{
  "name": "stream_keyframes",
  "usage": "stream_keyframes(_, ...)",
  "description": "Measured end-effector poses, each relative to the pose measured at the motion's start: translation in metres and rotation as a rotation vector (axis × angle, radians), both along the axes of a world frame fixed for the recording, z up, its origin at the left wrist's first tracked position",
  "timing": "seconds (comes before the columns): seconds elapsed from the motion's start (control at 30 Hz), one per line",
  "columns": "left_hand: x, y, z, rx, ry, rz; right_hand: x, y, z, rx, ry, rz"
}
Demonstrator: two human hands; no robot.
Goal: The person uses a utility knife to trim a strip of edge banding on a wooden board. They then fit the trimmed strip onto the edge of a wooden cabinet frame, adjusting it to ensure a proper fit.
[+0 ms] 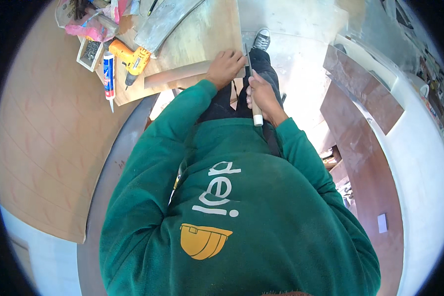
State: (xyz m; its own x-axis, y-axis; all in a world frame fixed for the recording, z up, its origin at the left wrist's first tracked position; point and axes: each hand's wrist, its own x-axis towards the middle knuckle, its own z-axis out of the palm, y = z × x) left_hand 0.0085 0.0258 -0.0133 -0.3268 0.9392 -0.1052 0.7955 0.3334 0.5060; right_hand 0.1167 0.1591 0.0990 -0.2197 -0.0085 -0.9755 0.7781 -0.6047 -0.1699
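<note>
My left hand (225, 66) is closed over the end of a thin brown wooden strip (175, 75), its fingers curled and pressing down. The strip lies across the near edge of a plywood worktop (202, 30). In my right hand (264, 96) is a file (256, 114) with a light brown handle and a pale butt end, the fingers wrapped round the handle. Its narrow grey blade points away from me and stands beside the strip's end, close to my left fingertips. Whether blade and strip touch is hard to tell.
On the worktop lie a yellow cordless drill (130, 58), a sealant tube (108, 79), a small box of screws (90, 53), a curved grey panel (163, 22) and a bag of odds and ends (91, 19). Brown panels (362, 143) stand at right; a large brown sheet (54, 133) is at left.
</note>
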Motion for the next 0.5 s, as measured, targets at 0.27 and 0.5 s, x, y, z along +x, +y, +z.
stream_keyframes(0.27, 0.001, -0.002, -0.004, 0.022, -0.007, 0.017, -0.005, -0.003, 0.024, 0.047, -0.012, 0.095)
stream_keyframes(0.5, 0.001, -0.001, -0.006, 0.040, -0.002, 0.036, -0.014, -0.001, 0.005, 0.047, -0.007, 0.075)
